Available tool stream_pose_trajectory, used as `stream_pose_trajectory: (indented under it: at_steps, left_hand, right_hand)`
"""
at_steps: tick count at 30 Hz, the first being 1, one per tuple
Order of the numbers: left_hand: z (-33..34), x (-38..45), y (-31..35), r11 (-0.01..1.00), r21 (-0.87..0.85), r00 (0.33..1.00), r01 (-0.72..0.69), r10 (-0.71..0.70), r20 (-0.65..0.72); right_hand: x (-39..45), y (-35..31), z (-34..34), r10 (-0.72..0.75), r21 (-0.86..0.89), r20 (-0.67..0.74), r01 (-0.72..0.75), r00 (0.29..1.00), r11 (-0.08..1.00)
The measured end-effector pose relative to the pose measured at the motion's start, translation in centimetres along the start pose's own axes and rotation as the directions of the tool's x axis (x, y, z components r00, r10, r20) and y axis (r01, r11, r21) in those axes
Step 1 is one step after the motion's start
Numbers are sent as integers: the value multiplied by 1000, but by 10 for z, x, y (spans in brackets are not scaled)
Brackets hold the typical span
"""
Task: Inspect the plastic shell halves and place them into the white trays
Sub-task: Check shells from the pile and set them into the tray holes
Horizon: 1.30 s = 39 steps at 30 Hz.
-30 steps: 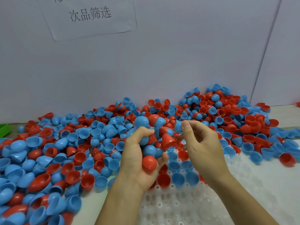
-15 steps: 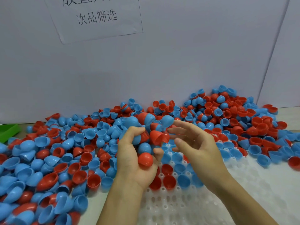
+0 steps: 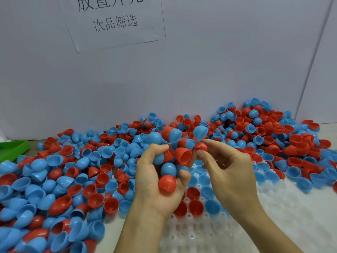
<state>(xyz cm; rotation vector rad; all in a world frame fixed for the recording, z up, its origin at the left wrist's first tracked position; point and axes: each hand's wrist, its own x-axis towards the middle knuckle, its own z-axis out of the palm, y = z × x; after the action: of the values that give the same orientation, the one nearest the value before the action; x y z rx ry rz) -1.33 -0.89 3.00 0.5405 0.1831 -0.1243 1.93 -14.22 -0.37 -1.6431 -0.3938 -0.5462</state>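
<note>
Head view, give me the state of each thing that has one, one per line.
left hand: gripping a handful of red and blue shell halves
right hand: fingers pinching a red shell half
white tray: partly filled, most sockets empty
shell pile: loose, unsorted
green bin: mostly out of frame

Only one view is showing the scene: a wide-angle camera on the person's head, looking forward and down. It is sitting close above the two hands, whose forearms are entering from the bottom edge, and it is facing a pale wall [image 3: 218, 70] that is filling the upper half of the frame. The counter [image 3: 324, 127] is spreading across the lower half, its far edge meeting the wall. Straight lines are bending slightly toward the frame's edges.
</note>
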Motion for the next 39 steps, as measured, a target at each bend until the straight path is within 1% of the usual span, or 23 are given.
stream_pose_trajectory:
  at_steps: [3, 5, 7, 9, 12, 16, 19, 21, 23, 25, 26, 27, 28, 30, 31, 32, 33, 34, 35, 36, 37, 38, 39]
  left_hand:
    - [-3, 3, 1, 999, 51, 999, -15, 17, -48]
    - [-5, 6, 2, 998, 42, 995, -51, 54, -82]
    - [-6, 6, 4, 995, 13, 992, -99, 100, -72]
    - [-8, 6, 7, 991, -22, 991, -134, 134, -30]
    - [-11, 5, 13, 984, -68, 986, -165, 166, 11]
    - [-13, 7, 16, 982, -70, 984, -177, 176, -16]
    - [-13, 8, 14, 985, -46, 985, -167, 165, -43]
    - [-13, 8, 14, 985, -22, 983, -169, 167, -74]
    - [-14, 9, 16, 983, 4, 975, -184, 183, -126]
    - [-17, 8, 19, 980, 31, 968, -196, 198, -152]
    - [-19, 9, 22, 979, 47, 965, -199, 204, -166]
    - [-21, 9, 25, 978, 63, 961, -200, 209, -182]
    - [-24, 10, 28, 976, 78, 957, -201, 213, -197]
    - [-29, 10, 33, 973, 105, 947, -205, 225, -228]
    - [-33, 12, 35, 971, 114, 942, -211, 233, -242]
    - [-35, 12, 36, 971, 113, 937, -213, 235, -258]
    - [-37, 13, 38, 970, 112, 932, -214, 237, -274]
    - [-39, 13, 39, 971, 109, 928, -212, 235, -289]
    - [-40, 15, 40, 971, 104, 925, -217, 238, -295]
    - [-41, 15, 40, 969, 109, 926, -220, 242, -291]
    - [-42, 15, 40, 966, 119, 926, -230, 255, -278]
    - [-42, 15, 40, 962, 132, 926, -241, 268, -265]
    - [-44, 17, 38, 956, 146, 926, -255, 285, -248]
  right_hand:
    - [1, -1, -1, 0, 13, -26, 0, 1000, 1000]
    - [2, -1, -1, 9, 15, -29, -9, 1000, 1000]
    - [2, -2, -2, 32, 29, -26, -31, 999, 999]
    - [2, -2, -2, 53, 46, -30, -52, 998, 998]
    - [4, -1, -6, 127, 83, -31, -124, 991, 989]
    - [6, 1, -11, 260, 108, 22, -261, 965, 959]
    - [9, 1, -19, 311, -17, 93, -311, 946, 950]
    - [11, 1, -25, 332, -161, 172, -306, 927, 938]
    - [13, -2, -29, 358, -241, 268, -298, 894, 924]
    - [16, -10, -33, 377, -262, 378, -293, 845, 920]
    - [19, -15, -35, 402, -296, 439, -293, 804, 909]
    - [22, -18, -38, 440, -368, 503, -277, 744, 888]
    - [26, -21, -41, 483, -475, 565, -215, 669, 853]
    - [36, -26, -43, 571, -690, 645, 66, 508, 721]
    - [42, -31, -40, 621, -741, 647, 172, 442, 649]
    - [49, -40, -32, 641, -747, 652, 203, 404, 632]
    - [55, -50, -20, 596, -704, 690, 187, 410, 686]
    - [60, -61, -5, 490, -596, 727, 88, 481, 798]
    - [63, -74, 12, 329, -373, 741, -49, 586, 927]
    - [65, -89, 29, 195, -102, 738, -178, 646, 979]
    - [65, -101, 43, 123, 113, 741, -303, 660, 946]
    - [63, -109, 54, 65, 202, 755, -326, 653, 924]
    - [61, -112, 61, 14, 173, 770, -230, 638, 958]
